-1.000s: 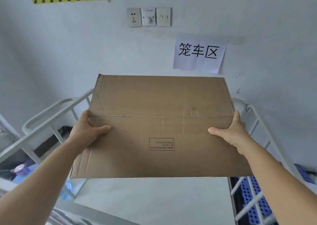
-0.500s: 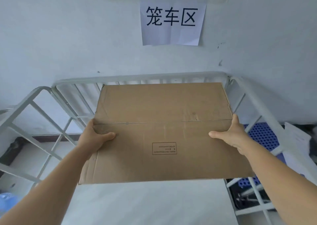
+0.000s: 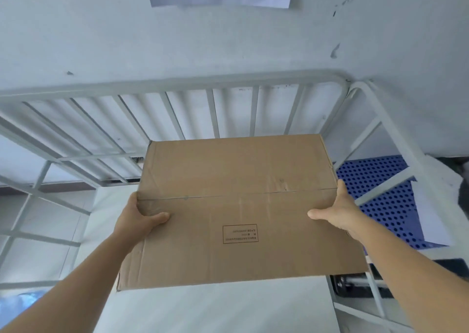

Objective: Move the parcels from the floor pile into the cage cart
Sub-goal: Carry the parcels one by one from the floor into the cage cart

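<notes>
You've got the cardboard box (image 3: 238,210) held out in front of you, one hand on each short side. Your left hand (image 3: 138,219) clamps the left edge with the thumb lying flat across the top panel, and your right hand (image 3: 335,212) does the same on the right edge; the other fingers of both are tucked out of sight. The box is flat and rectangular, plain brown corrugated board with a seam running across the top where the flaps meet, a few creases near the left corner, and a small black printed rectangle on the near flap.

It hangs over the inside of the cage cart (image 3: 177,86), whose painted grey tubular rails and thin vertical bars frame it at the back and on both sides. Below the box there's a smooth white surface (image 3: 218,310), probably another parcel's top, though I can't tell for sure. To the right, beyond the side rail, sits a blue perforated plastic panel (image 3: 385,200).
</notes>
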Available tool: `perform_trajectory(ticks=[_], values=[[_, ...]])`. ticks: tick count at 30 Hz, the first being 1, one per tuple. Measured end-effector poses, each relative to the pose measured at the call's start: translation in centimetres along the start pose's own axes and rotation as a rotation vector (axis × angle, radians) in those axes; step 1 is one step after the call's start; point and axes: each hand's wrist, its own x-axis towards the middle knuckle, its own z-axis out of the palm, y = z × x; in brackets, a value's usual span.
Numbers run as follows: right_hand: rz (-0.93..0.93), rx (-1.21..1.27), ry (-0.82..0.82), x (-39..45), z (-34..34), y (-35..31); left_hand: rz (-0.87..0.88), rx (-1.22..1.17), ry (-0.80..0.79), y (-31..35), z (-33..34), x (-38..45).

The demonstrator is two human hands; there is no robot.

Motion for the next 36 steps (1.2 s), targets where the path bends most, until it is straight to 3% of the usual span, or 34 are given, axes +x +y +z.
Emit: perform_trajectory(ticks=[17,36], values=[[0.15,-0.037,-0.067,19.1,9.0,7.1,-0.209,0.045,-0.121,-7.8,13.9,13.6],[0.171,-0.035,0.027,32.3,13.7,12.6,-0.13,0.061,-0.076,-12.5,24.8,23.9]])
